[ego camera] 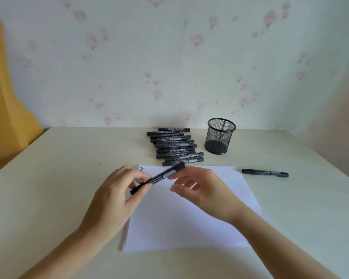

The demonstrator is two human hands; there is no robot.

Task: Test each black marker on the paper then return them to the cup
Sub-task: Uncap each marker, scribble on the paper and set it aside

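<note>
My left hand (117, 194) pinches a black marker (165, 174) near its lower end, and the marker slants up to the right above the white paper (189, 222). My right hand (201, 190) hovers just right of the marker with its fingers loosely curled, holding nothing. A small black mark (141, 168) shows at the paper's far left corner. Several black markers (174, 147) lie in a row behind the paper. The black mesh cup (220, 135) stands to their right with nothing visible inside it. One more marker (265, 173) lies alone right of the paper.
The cream table (58, 178) ends at a flowered wall behind the markers and cup. A yellow object (6, 109) stands past the table's left edge.
</note>
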